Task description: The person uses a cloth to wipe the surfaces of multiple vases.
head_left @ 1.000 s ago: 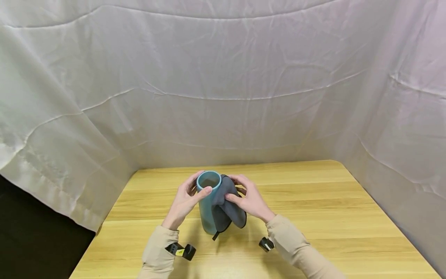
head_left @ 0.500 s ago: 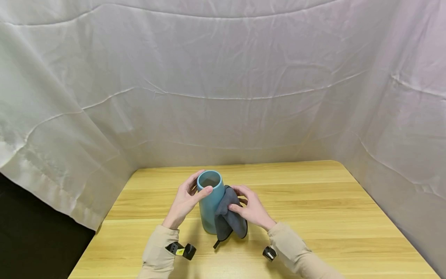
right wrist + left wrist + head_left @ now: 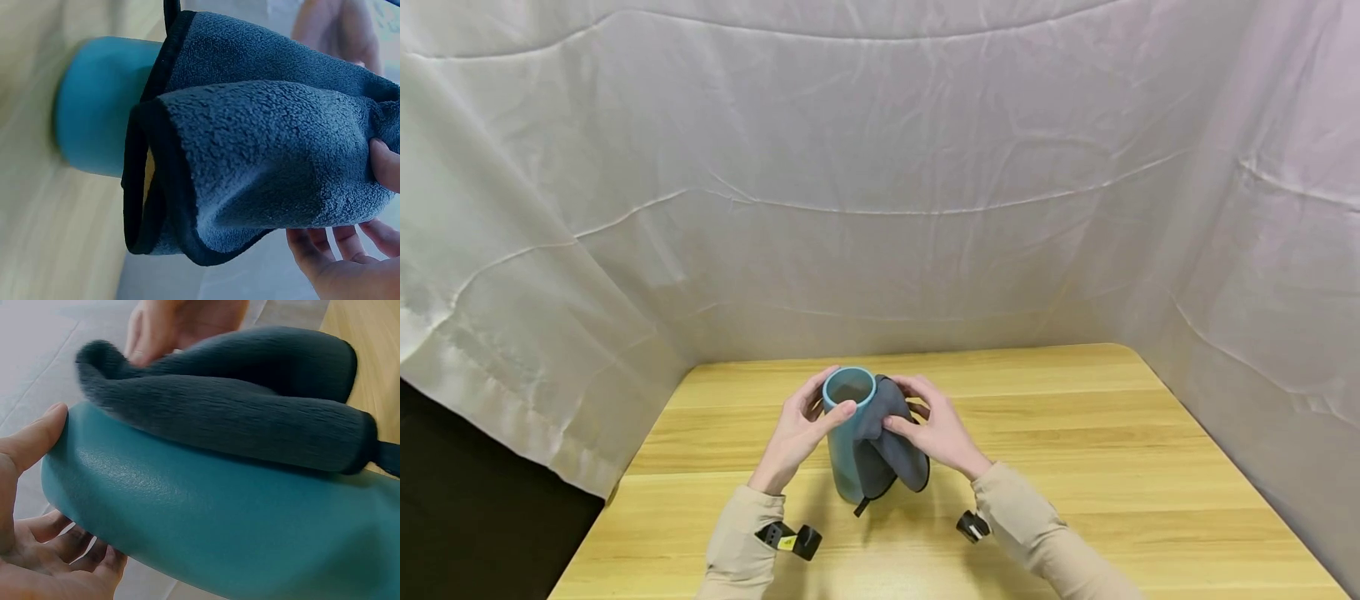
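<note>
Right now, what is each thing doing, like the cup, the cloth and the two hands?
Teal cup: upright on the table, mouth open.
Grey cloth: folded, pressed against the cup's right side, near the rim.
Left hand: holds the cup's rim, thumb on the edge.
Right hand: grips the cloth.
Wooden table: bears the cup.

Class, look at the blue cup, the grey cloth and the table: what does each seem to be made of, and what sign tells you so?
Cup: probably ceramic or plastic, with a smooth, slightly glossy teal surface that shows soft highlights.
Cloth: seemingly microfibre or fleece, with a fuzzy nap and a dark stitched edge.
Table: wood or wood-look laminate, pale with lengthwise grain lines and a matte surface.
</note>
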The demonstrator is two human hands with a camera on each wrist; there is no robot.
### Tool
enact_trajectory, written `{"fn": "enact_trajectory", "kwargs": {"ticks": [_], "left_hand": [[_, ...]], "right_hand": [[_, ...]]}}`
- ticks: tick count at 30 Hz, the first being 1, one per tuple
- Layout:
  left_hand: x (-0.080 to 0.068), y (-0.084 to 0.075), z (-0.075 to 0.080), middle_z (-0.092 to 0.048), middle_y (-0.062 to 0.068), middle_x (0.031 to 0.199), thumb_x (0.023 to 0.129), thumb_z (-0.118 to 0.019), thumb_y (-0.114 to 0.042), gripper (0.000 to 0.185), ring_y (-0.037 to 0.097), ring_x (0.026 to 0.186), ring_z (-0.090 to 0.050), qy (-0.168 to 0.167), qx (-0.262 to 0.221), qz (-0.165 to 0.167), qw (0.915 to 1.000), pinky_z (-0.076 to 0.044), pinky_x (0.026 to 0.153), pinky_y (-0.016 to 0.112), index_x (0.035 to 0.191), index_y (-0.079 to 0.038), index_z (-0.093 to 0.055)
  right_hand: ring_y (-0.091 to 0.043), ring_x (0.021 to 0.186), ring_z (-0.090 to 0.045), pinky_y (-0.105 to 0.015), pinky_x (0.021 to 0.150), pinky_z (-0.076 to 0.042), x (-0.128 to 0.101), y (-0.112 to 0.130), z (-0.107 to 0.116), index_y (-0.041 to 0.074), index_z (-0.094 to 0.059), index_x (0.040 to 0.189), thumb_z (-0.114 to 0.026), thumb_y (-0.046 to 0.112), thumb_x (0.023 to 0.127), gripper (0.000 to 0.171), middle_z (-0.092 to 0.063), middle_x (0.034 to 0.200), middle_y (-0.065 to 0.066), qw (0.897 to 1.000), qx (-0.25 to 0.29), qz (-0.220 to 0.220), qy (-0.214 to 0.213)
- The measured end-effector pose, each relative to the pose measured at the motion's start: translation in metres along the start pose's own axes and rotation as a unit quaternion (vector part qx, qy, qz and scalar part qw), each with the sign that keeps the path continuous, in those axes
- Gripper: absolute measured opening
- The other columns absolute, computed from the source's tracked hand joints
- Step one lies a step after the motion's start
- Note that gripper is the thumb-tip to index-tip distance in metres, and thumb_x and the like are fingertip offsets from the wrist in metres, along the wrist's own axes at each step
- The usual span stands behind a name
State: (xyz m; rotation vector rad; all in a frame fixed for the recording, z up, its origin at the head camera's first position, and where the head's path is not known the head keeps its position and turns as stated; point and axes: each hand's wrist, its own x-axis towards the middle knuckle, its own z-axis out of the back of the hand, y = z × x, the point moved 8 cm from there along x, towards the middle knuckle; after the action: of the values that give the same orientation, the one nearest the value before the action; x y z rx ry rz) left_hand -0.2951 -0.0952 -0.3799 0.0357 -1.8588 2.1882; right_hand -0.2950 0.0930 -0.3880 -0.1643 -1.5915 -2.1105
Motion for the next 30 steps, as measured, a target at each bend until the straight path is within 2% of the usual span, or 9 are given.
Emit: {"fn": "enact_trajectory", "kwargs": {"ticks": [7,19,25,30], "left_hand": [[0.0,0.001,0.0,-0.05,0.013,0.152,0.092,-0.073,-0.015,0.064,0.029,0.147,-0.041,-0.001,-0.001,0.001,1.0,-0.026,0.127,0.052,0.15,-0.008,-0.045],[0.001,0.002,-0.002,-0.048,0.013,0.153,0.093,-0.072,-0.014,0.063,0.03,0.148,-0.04,0.004,-0.007,0.005,1.0,-0.024,0.128,0.049,0.149,-0.01,-0.045],[0.001,0.002,-0.001,-0.048,0.013,0.154,0.093,-0.072,-0.014,0.063,0.029,0.148,-0.039,0.003,-0.006,0.002,1.0,-0.024,0.128,0.049,0.15,-0.01,-0.045],[0.001,0.001,0.0,-0.05,0.012,0.152,0.092,-0.072,-0.014,0.062,0.029,0.146,-0.042,-0.002,-0.01,-0.001,1.0,-0.026,0.127,0.049,0.149,-0.01,-0.046]], "right_hand": [[-0.033,0.118,-0.059,-0.053,0.103,-0.053,0.001,0.003,0.002,0.006,-0.057,0.138,-0.075,0.008,0.09,0.051,-0.06,0.127,-0.017,1.0,0.005,0.0,0.001],[-0.035,0.116,-0.06,-0.053,0.103,-0.054,-0.015,-0.032,-0.008,0.001,-0.057,0.137,-0.075,0.006,0.089,0.051,-0.061,0.127,-0.02,0.999,-0.014,-0.038,0.024],[-0.032,0.117,-0.06,-0.053,0.104,-0.053,-0.014,-0.029,-0.008,0.004,-0.057,0.137,-0.074,0.005,0.089,0.052,-0.062,0.127,-0.016,0.999,-0.013,-0.04,0.022],[-0.032,0.116,-0.06,-0.052,0.103,-0.054,-0.01,-0.018,-0.006,0.005,-0.057,0.137,-0.075,0.007,0.089,0.052,-0.062,0.126,-0.016,0.999,-0.011,-0.026,0.015]]}}
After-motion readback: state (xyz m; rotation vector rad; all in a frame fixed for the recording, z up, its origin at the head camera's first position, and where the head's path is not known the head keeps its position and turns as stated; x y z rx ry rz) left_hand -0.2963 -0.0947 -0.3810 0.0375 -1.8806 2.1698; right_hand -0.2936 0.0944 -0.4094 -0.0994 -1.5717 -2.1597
